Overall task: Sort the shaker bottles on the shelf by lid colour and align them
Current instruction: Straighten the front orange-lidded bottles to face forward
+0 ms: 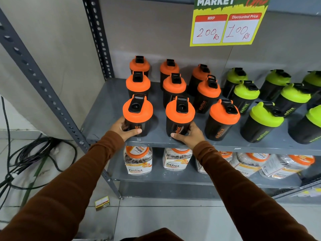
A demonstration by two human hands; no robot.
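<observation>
The person is standing in front of a grey shelf (107, 108) and is holding two bottles at the same time. The left hand (124, 128) is wrapping around the low part of the front-left orange bottle (137, 115), with the thumb lying across its front. The right hand (188, 136) is gripping the next orange bottle (179, 117) in the same way, from its right side. Both bottles are standing upright on the shelf, close to its front edge, and both hands are closed on them. I think the hands are taking the bottles low at the base because there it is easy to slide or turn them without tipping, to bring them in line with the front row.

The sorting is looking nearly finished. The orange lids (173, 84) are all standing together on the left, in three columns, and the green lids (267, 101) are standing together on the right. The third front orange bottle (223, 120) is leaning a little and its label is turned, so probably it is still needing alignment.

The bottles are dark, so I cannot tell if something is inside. On the shelf below, clear jars (138, 160) with orange lids are holding some dark product. A price sign (227, 21) is hanging above.
</observation>
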